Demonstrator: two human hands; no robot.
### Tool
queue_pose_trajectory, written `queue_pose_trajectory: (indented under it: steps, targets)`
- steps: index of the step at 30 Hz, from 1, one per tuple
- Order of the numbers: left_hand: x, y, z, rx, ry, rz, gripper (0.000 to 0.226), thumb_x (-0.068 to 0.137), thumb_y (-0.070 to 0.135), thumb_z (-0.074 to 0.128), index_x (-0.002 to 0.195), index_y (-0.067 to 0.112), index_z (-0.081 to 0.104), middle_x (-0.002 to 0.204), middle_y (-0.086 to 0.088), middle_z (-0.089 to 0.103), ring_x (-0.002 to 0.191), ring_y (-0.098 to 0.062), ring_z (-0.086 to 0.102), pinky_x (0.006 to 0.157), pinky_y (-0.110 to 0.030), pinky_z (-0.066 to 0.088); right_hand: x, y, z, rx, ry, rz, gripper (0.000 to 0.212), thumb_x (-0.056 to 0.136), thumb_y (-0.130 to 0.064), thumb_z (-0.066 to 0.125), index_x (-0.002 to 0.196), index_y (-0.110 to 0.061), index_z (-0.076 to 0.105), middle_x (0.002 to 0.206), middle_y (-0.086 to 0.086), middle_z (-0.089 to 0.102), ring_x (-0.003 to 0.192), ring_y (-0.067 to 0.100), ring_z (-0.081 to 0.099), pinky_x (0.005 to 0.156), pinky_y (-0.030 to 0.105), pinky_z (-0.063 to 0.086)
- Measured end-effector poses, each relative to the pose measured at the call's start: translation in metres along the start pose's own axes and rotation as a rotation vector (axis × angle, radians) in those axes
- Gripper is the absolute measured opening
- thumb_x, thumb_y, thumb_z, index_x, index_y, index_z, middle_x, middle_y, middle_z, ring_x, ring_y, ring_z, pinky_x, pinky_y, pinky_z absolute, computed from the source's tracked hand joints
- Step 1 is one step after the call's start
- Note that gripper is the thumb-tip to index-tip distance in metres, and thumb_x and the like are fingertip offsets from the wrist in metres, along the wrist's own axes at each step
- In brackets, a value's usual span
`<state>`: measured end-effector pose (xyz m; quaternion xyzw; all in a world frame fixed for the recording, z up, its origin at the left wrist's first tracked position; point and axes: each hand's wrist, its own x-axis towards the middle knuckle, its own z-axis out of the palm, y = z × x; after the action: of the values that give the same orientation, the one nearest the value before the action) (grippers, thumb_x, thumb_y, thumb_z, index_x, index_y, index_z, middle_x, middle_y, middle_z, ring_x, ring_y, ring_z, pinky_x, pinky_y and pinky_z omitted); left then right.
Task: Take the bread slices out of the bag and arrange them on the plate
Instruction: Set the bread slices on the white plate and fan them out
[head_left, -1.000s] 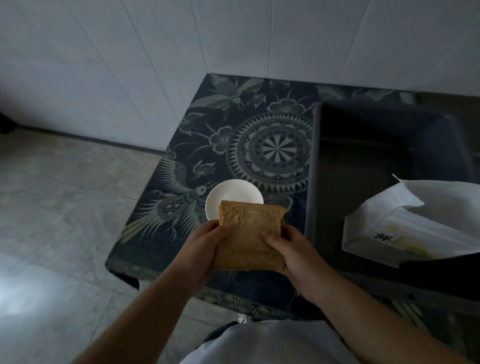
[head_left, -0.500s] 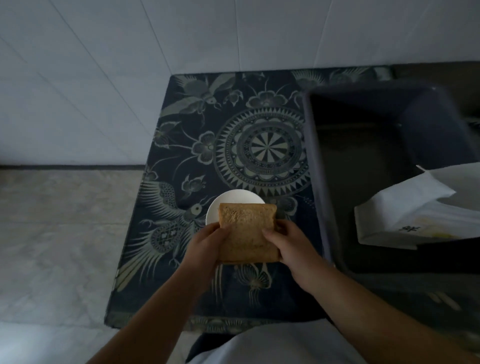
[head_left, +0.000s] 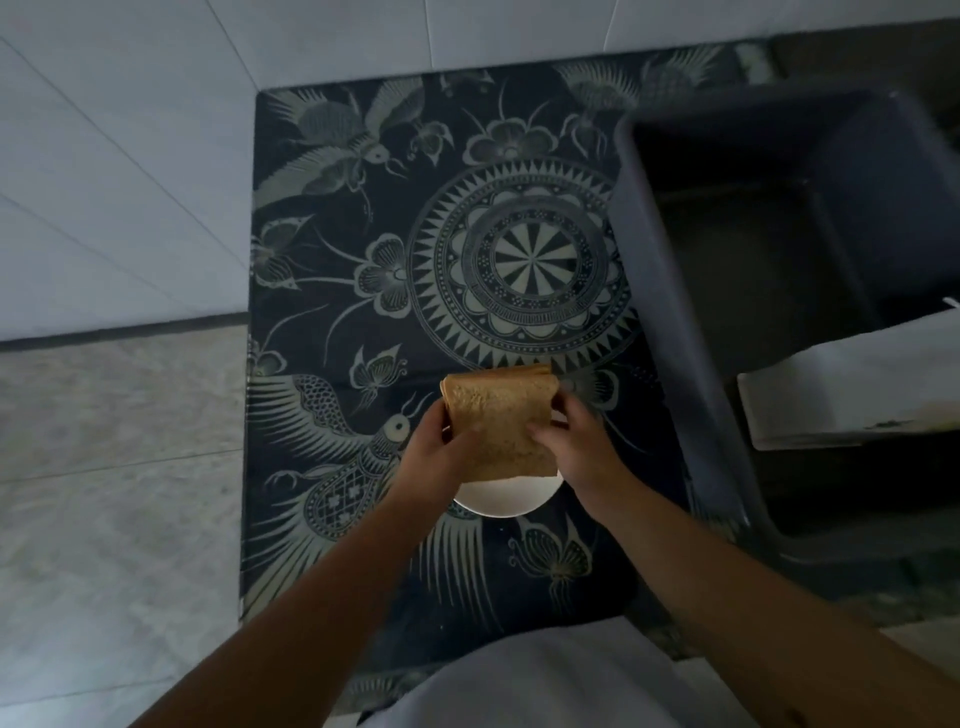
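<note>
A stack of brown bread slices (head_left: 497, 418) is held between both hands directly over a small white plate (head_left: 501, 498), which it mostly covers. My left hand (head_left: 434, 457) grips the stack's left edge and my right hand (head_left: 574, 447) grips its right edge. Whether the stack touches the plate I cannot tell. The white bread bag (head_left: 852, 387) lies at the right, inside a dark tub.
The plate sits on a dark patterned tablecloth (head_left: 363, 291) with a round motif. A large dark plastic tub (head_left: 691, 332) stands at the right of the table. White tiled wall lies behind, and pale floor (head_left: 114, 493) drops away left of the table edge.
Both hands have carried the bread stack forward from in front of the plate to over it. The view has tilted further down.
</note>
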<state>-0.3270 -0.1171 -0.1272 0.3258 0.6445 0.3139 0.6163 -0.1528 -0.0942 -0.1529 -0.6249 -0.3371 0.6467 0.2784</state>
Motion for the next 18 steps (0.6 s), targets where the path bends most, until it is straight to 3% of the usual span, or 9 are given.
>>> queue_pose_trajectory:
  steps: [3, 9, 11, 14, 18]
  targets:
    - [0.007, 0.0, 0.004, 0.017, 0.039, -0.031, 0.055, 0.077, 0.029, 0.06, 0.131, 0.022, 0.054, 0.117, -0.005, 0.069, 0.107, -0.025, 0.067, 0.09, -0.048, 0.056, 0.007, -0.004, 0.005, -0.039, 0.003, -0.003, 0.041, 0.081, -0.015, 0.063, 0.116, -0.035, 0.063, 0.123, 0.007, 0.063, 0.108, 0.022, 0.066, 0.087, 0.043, 0.058]
    - [0.023, 0.002, 0.009, -0.013, 0.094, -0.106, 0.051, 0.077, 0.027, 0.058, 0.128, 0.027, 0.054, 0.111, -0.001, 0.069, 0.102, -0.022, 0.067, 0.083, -0.039, 0.057, 0.024, -0.007, 0.014, -0.14, -0.021, 0.018, 0.062, 0.082, -0.018, 0.063, 0.142, -0.026, 0.046, 0.139, 0.011, 0.048, 0.125, 0.029, 0.052, 0.102, 0.054, 0.046]
    - [0.025, 0.004, 0.011, -0.008, 0.109, -0.117, 0.05, 0.075, 0.027, 0.059, 0.125, 0.027, 0.054, 0.115, -0.006, 0.067, 0.106, -0.026, 0.066, 0.087, -0.044, 0.057, 0.028, -0.008, 0.017, -0.168, -0.014, 0.034, 0.065, 0.085, -0.016, 0.063, 0.145, -0.026, 0.042, 0.141, 0.009, 0.047, 0.126, 0.028, 0.051, 0.103, 0.053, 0.045]
    - [0.029, 0.006, 0.015, 0.061, 0.125, -0.145, 0.073, 0.069, 0.035, 0.059, 0.139, 0.019, 0.045, 0.136, -0.016, 0.051, 0.12, -0.035, 0.055, 0.097, -0.057, 0.05, 0.032, -0.01, 0.018, -0.193, 0.006, 0.059, 0.064, 0.086, -0.019, 0.064, 0.146, -0.025, 0.041, 0.141, 0.008, 0.047, 0.125, 0.027, 0.051, 0.103, 0.052, 0.045]
    - [0.029, 0.014, 0.016, 0.086, 0.144, -0.194, 0.076, 0.068, 0.035, 0.057, 0.14, 0.017, 0.044, 0.137, -0.016, 0.048, 0.12, -0.036, 0.054, 0.099, -0.058, 0.048, 0.029, -0.009, 0.017, -0.296, 0.025, 0.035, 0.066, 0.086, -0.023, 0.064, 0.147, -0.027, 0.038, 0.142, 0.005, 0.039, 0.124, 0.023, 0.047, 0.103, 0.047, 0.044]
